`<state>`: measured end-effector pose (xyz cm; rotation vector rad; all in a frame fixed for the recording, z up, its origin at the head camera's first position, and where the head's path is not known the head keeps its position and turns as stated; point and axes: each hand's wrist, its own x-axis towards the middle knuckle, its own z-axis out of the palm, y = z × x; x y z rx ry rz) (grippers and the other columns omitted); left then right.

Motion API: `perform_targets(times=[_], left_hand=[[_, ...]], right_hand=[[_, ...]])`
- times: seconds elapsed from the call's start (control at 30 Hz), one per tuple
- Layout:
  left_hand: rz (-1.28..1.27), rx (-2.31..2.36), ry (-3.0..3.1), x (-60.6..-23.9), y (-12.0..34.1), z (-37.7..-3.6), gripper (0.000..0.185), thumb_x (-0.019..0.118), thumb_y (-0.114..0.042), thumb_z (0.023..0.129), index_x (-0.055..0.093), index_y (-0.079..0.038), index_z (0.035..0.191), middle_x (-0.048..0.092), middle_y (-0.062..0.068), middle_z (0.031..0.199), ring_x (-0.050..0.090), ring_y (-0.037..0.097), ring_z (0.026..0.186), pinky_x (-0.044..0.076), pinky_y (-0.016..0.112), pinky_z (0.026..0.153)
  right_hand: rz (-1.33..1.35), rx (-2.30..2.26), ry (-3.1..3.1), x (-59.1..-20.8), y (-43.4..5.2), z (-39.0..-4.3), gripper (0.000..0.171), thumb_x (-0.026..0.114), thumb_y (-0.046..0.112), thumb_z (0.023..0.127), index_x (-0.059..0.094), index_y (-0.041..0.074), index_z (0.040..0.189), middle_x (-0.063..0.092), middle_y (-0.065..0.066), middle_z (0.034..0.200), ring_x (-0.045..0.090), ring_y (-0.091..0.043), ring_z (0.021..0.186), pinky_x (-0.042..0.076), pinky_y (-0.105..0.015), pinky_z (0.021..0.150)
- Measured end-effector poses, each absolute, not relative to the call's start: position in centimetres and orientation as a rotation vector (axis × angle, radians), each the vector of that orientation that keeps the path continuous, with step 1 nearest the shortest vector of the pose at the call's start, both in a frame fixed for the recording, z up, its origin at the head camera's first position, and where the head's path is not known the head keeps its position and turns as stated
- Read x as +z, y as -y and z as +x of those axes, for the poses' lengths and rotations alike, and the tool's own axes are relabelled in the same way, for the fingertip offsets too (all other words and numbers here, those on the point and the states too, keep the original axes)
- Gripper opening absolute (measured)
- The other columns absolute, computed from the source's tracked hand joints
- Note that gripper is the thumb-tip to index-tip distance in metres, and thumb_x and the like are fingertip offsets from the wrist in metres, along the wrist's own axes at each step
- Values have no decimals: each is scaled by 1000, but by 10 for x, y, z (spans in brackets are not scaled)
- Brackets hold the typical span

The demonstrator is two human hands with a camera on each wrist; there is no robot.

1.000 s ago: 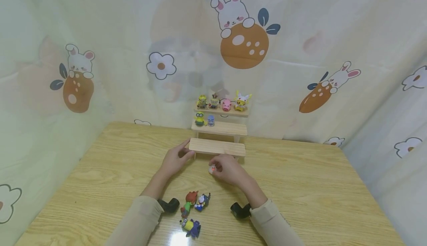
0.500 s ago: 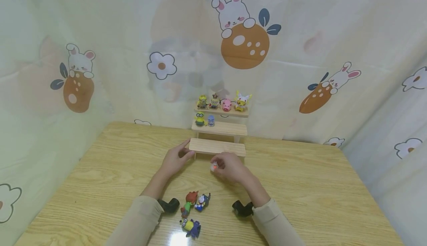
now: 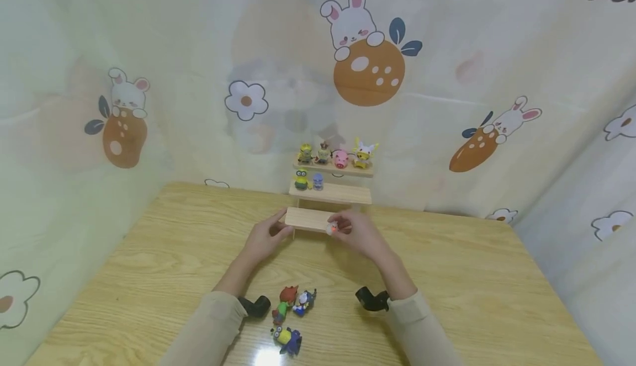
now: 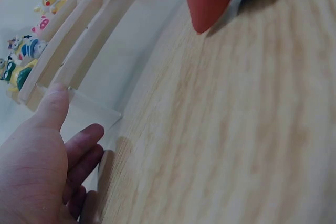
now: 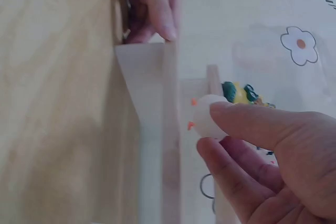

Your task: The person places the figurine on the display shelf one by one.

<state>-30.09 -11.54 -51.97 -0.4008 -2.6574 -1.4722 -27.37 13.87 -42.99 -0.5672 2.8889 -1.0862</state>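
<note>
On the lowest pale, flat wooden board (image 3: 305, 218), our left hand (image 3: 264, 240) rests spread.
Our right hand (image 3: 362, 234) pinches a round white-and-orange toy (image 5: 203, 118).

Right fingers (image 5: 228, 174) partly hide the white figurine (image 5: 203, 120)

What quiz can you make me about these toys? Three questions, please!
1. Which hand holds the white toy? a) left b) right c) both
2. True or false: the pink pig is on the top shelf.
3. How many toys lie on the table?

Key:
1. b, the right hand.
2. True.
3. Three: the red-haired toy, the blue-and-white toy and the goggle-eyed toy.
</note>
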Motion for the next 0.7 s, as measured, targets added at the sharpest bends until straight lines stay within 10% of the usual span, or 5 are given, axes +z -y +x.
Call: perform_targets(times=[0.7], left_hand=[[-405, -1493, 2654, -518, 115, -300, 64, 61, -45, 90, 42, -18, 144, 71, 5, 107, 60, 26, 112, 39, 47, 107]], right_hand=[[-555, -1159, -2962, -377, -143, -331, 32, 68, 11, 87, 63, 5, 118, 68, -13, 108, 66, -26, 100, 55, -38, 84]])
